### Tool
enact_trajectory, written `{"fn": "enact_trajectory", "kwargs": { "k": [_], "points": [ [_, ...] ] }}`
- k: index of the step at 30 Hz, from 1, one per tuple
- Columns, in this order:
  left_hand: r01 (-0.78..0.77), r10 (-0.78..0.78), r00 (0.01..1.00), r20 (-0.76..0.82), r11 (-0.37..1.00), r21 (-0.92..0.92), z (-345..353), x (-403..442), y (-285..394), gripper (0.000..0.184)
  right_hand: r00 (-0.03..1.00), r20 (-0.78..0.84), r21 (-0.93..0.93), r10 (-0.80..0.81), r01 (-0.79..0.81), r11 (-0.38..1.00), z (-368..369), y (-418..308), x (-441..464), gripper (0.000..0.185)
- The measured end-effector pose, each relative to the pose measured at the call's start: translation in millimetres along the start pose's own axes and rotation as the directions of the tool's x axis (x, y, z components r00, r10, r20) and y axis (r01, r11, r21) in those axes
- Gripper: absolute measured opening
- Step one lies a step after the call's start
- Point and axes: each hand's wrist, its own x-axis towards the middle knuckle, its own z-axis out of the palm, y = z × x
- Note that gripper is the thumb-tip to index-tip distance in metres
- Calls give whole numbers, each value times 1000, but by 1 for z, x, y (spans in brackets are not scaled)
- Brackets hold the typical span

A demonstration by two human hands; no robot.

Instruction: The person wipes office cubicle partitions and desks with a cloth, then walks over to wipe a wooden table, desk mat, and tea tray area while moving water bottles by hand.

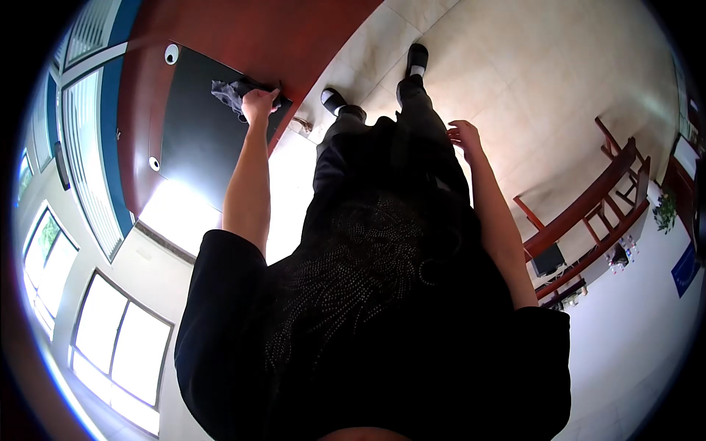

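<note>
My left hand (259,105) is closed on a dark grey cloth (229,94), which lies bunched on the black mat-like surface (195,125) of the reddish-brown table (257,33). Part of the cloth is hidden under my fingers. My right hand (465,137) hangs beside my right thigh, away from the table. Its fingers are loosely bent and apart, with nothing in them.
Two round white things with dark centres (171,54) (154,163) sit at the black surface's far edge. My shoes (417,59) stand on the pale tiled floor (507,81). Wooden furniture (588,213) is at right, windows (121,345) at left.
</note>
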Motion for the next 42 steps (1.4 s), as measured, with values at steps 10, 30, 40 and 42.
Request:
{"fn": "enact_trajectory", "kwargs": {
  "k": [10,30,40,42],
  "points": [
    [-174,174,985,-9,985,-20,64,-6,76,25,997,-30,17,-73,73,997,-9,-1,13,25],
    [-627,546,778,-310,657,-419,-43,-83,331,23,997,63,51,-39,36,998,-158,-104,93,23],
    [-417,395,905,-157,897,-146,36,-53,316,19,996,75,32,37,-39,999,-182,-79,135,24],
    [-672,686,708,-168,728,138,51,-20,297,18,995,93,2,-21,21,1000,-172,-84,126,22]
  ]
}}
